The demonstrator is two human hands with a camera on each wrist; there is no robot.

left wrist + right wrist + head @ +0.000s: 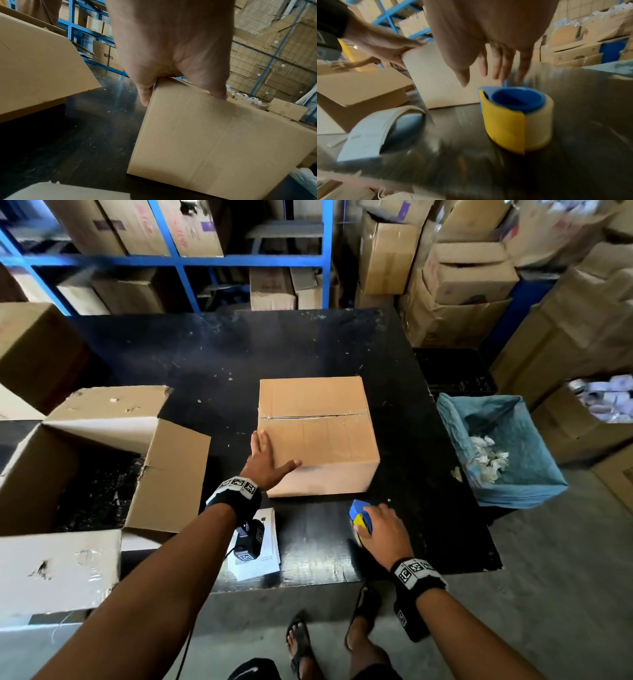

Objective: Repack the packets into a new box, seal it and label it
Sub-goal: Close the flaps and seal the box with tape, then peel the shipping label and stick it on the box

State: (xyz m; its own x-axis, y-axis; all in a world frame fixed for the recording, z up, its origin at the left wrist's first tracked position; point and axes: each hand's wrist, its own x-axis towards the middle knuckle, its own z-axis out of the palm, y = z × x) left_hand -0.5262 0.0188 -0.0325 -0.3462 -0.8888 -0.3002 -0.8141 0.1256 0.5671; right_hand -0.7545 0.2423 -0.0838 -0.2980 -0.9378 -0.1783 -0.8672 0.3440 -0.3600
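Note:
A closed brown cardboard box stands mid-table, its top seam showing tape. My left hand rests on its near-left top corner, fingers straight down the left side and thumb along the front edge; the left wrist view shows that hand straddling the box corner. A blue and yellow tape dispenser with a clear roll sits near the table's front edge. My right hand hovers just over it; in the blurred right wrist view the fingers are spread and straight above the dispenser, holding nothing.
A large old box with torn flaps stands open at the left. A curled white label sheet lies by the front edge under my left wrist. A blue-lined bin with crumpled paper sits right of the black table. Cartons fill the shelves behind.

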